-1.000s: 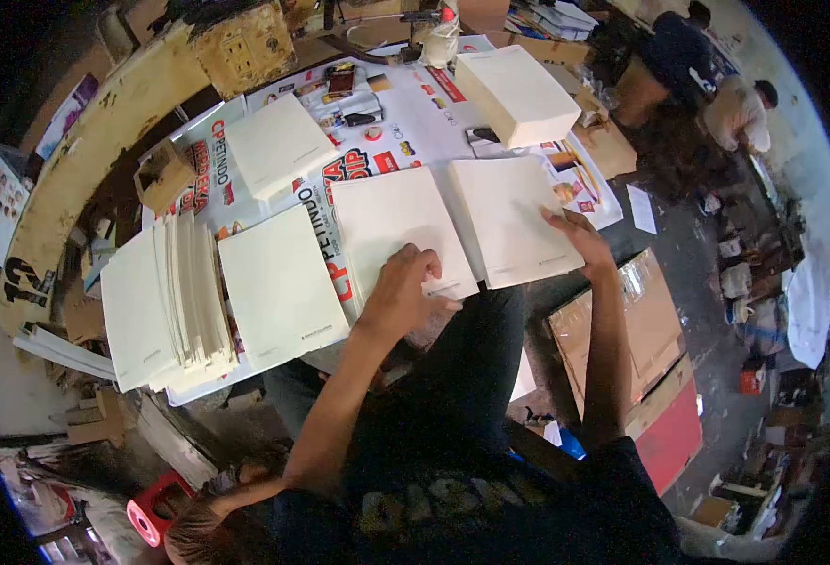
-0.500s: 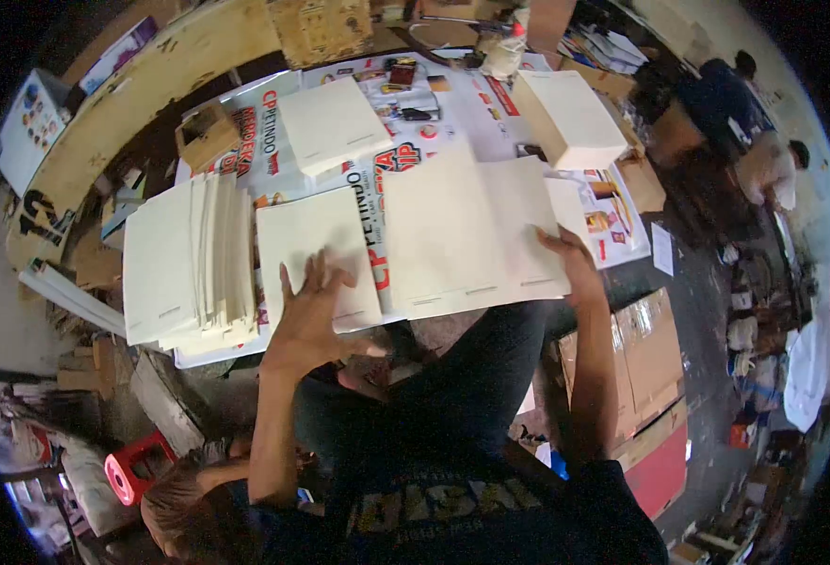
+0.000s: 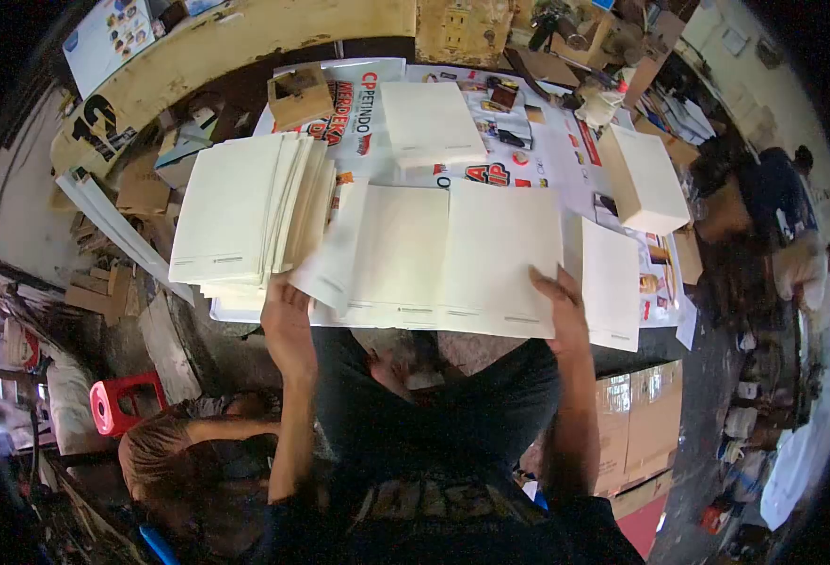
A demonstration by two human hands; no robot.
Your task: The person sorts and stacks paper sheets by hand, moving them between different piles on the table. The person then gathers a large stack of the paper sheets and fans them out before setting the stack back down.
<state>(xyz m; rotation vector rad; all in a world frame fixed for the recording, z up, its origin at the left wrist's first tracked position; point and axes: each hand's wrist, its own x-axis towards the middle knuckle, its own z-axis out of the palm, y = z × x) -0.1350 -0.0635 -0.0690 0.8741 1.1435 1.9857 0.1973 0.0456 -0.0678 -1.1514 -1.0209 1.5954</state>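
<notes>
A long cream paper sheet [image 3: 499, 250] with fold creases lies across the table in front of me, small print along its near edge. Its left panel is raised and bent, and the fingers of my left hand [image 3: 290, 325] are curled at that panel's lower left corner. My right hand [image 3: 563, 306] pinches the sheet's right edge, thumb on top. Left of the sheet, close to my left hand, stands a thick leaning stack of folded cream papers [image 3: 231, 212]. Another cream paper [image 3: 611, 287] lies just right of my right hand.
Printed banner material [image 3: 556, 169] covers the table. Farther back are a cream paper pile [image 3: 431, 118], a tall paper block [image 3: 655, 179] and an open cardboard box [image 3: 300, 99]. Cardboard cartons [image 3: 636, 424] stand low right. At lower left, a person's arm [image 3: 231, 430] shows near a red stool [image 3: 128, 400].
My view has turned, shifting the table rightward in the picture. My left hand has moved from above the papers to the sheet's left end, where a panel now stands raised. My right hand stays at the right edge.
</notes>
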